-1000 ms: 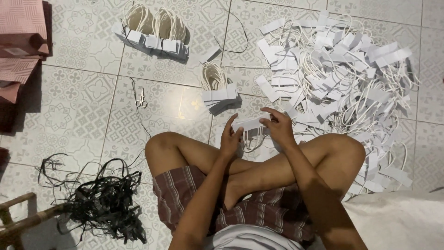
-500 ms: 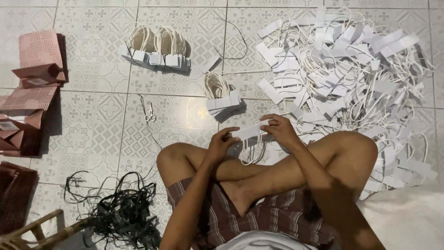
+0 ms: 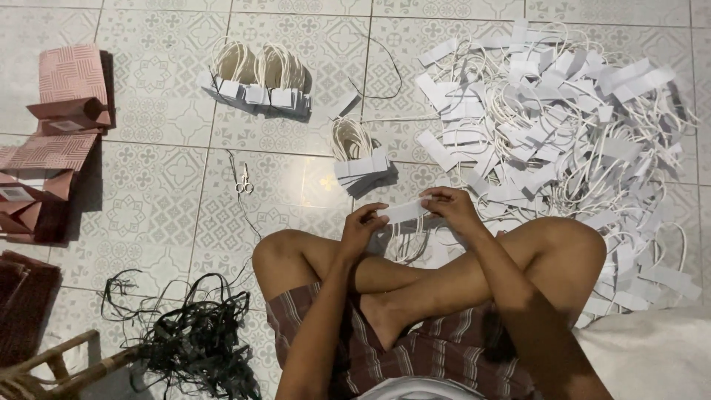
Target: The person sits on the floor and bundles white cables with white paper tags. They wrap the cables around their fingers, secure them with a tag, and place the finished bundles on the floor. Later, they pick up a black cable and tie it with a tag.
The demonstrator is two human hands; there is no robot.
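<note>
I sit cross-legged on a patterned tile floor. My left hand and my right hand both grip a small stack of white paper strips, one hand at each end, with white cord loops hanging below it. Just beyond my hands lies a finished bundle of strips with cord loops. A big loose pile of white strips and cords spreads to my right.
Two more bundles lie at the far centre-left. Small scissors rest on the tiles. Pink patterned paper bags are at the left, a tangle of black cord at the lower left, a wooden chair part beside it.
The camera has shifted, so the floor scene sits further right. My hands stay together on the stack of strips, working it slightly.
</note>
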